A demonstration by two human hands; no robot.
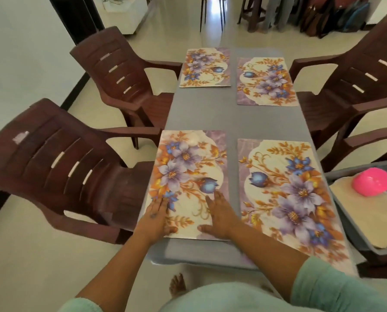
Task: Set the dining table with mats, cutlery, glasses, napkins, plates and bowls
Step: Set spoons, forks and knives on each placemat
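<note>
My left hand (155,216) and right hand (217,216) lie flat, fingers straight, gripping nothing, on the near left mat (188,172) on the grey table (201,111); its near edge looks slightly blurred.

Single head-worn wide-angle view, looking forward and down along the grey table (233,113) from its near end, close above both hands, chairs flanking.

The grey dining table (201,113) carries four floral placemats: near-left (188,167), near-right (287,190), far-left (205,67), far-right (265,82).
</note>
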